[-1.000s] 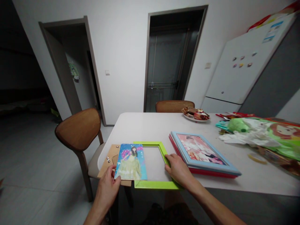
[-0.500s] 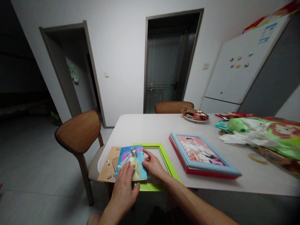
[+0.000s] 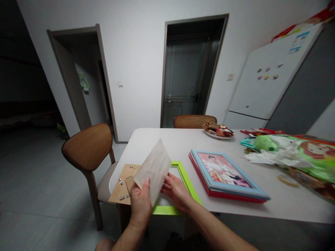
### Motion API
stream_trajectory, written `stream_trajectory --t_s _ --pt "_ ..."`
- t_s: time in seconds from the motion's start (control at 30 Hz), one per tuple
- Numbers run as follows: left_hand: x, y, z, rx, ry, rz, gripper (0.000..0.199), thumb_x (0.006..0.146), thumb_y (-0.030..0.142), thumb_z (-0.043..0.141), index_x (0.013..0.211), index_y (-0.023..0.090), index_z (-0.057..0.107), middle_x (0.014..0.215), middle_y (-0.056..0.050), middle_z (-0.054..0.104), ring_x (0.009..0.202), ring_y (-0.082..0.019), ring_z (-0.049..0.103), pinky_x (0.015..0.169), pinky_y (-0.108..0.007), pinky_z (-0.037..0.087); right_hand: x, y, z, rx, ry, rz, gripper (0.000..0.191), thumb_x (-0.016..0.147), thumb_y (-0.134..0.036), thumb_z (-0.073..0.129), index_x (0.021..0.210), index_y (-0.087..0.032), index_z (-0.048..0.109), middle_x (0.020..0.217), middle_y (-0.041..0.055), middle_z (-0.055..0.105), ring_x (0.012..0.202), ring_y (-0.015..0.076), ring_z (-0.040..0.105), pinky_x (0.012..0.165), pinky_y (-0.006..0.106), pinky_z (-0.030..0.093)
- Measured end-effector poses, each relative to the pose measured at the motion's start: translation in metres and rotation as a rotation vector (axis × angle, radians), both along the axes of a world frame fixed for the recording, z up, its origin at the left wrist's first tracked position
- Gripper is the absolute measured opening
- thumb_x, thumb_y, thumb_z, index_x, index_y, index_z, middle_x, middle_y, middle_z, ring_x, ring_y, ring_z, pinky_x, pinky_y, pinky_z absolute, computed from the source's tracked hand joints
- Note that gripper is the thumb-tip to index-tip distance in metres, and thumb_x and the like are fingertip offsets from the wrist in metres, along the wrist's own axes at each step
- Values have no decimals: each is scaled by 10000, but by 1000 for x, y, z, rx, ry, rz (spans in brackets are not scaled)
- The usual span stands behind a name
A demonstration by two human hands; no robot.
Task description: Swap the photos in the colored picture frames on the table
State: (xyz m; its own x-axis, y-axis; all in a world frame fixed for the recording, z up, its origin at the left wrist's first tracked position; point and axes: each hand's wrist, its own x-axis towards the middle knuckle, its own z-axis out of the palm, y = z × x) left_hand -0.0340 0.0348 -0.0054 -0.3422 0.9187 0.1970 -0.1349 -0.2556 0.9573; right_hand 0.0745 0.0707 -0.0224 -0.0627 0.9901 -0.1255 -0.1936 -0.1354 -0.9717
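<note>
A picture sheet [image 3: 154, 170] is tilted up with its plain pale back showing. My left hand [image 3: 141, 200] grips its lower left part, thumb on the back. At the sheet's right edge is my right hand [image 3: 176, 191], its fingers bent and partly behind the sheet. Under them lies a lime green frame [image 3: 190, 184], partly covered by the sheet and hands. To the left, a brown backing board [image 3: 121, 174] with small metal clips rests at the table's edge.
Stacked frames, blue [image 3: 225, 186] over red, lie on the white table [image 3: 146, 137] at right. Behind them is a plate [image 3: 218, 135] of items. Green and white wrappings [image 3: 295, 148] and a tape roll [image 3: 287, 181] are farther right. Wooden chairs [image 3: 89, 148] stand left and behind.
The sheet, earlier lying picture side up over the board and frame, has been lifted and turned to show its back. My left hand has closed on it.
</note>
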Motion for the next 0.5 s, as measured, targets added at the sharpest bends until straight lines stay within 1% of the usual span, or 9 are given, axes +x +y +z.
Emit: stream_trajectory --t_s 0.07,0.13,0.2,0.23,0.3,0.37,0.43,0.5 --pt "7 0 -4 -51 -72 -80 372 673 334 561 966 105 555 907 -99 650 859 -235 596 769 -333 468 12 1 -3 23 40 -15 351 727 -302 381 1033 -156 475 871 90 625 717 160 595 567 257 464" --pt "8 2 -12 -73 -87 -153 462 649 301 585 1060 116 486 984 -111 623 894 -235 585 780 -339 463 28 5 -1 58 -19 -67 381 713 -251 355 1067 -148 452 836 80 640 682 162 600 524 244 456" --pt "4 5 -21 -93 -72 -192 532 632 260 590 1116 122 420 1075 -138 572 949 -237 561 808 -348 448 46 10 2 47 -98 -70 420 695 -208 340 1096 -127 438 793 74 650 631 161 602 490 236 444" --pt "1 7 -26 -101 -41 -200 537 625 236 587 1118 121 410 1111 -149 546 985 -235 541 835 -348 432 55 14 2 34 -125 -60 433 685 -190 339 1099 -117 438 774 71 653 607 160 600 477 232 437" --pt "-3 9 -35 -109 101 -192 494 624 191 573 1092 116 434 1141 -153 520 1045 -226 500 896 -344 385 70 22 -2 11 -177 -43 443 658 -159 353 1084 -104 459 736 64 658 558 153 592 456 224 423" --pt "-5 8 -39 -103 336 -192 439 638 162 551 1067 119 468 1137 -133 525 1076 -215 471 941 -348 337 78 29 -9 2 -232 -41 437 634 -140 375 1053 -98 493 706 56 659 522 145 580 449 216 415" --pt "-4 4 -40 -83 566 -209 420 647 145 531 1063 112 487 1135 -124 528 1083 -214 460 960 -358 314 78 36 -16 4 -274 -43 420 624 -132 388 1019 -90 524 681 51 658 504 139 572 454 212 414" --pt "-2 1 -38 -55 725 -232 416 648 128 515 1063 96 496 1153 -133 514 1098 -216 444 971 -359 305 74 40 -20 23 -296 -48 410 622 -125 390 999 -81 545 662 49 656 500 136 567 462 207 414"
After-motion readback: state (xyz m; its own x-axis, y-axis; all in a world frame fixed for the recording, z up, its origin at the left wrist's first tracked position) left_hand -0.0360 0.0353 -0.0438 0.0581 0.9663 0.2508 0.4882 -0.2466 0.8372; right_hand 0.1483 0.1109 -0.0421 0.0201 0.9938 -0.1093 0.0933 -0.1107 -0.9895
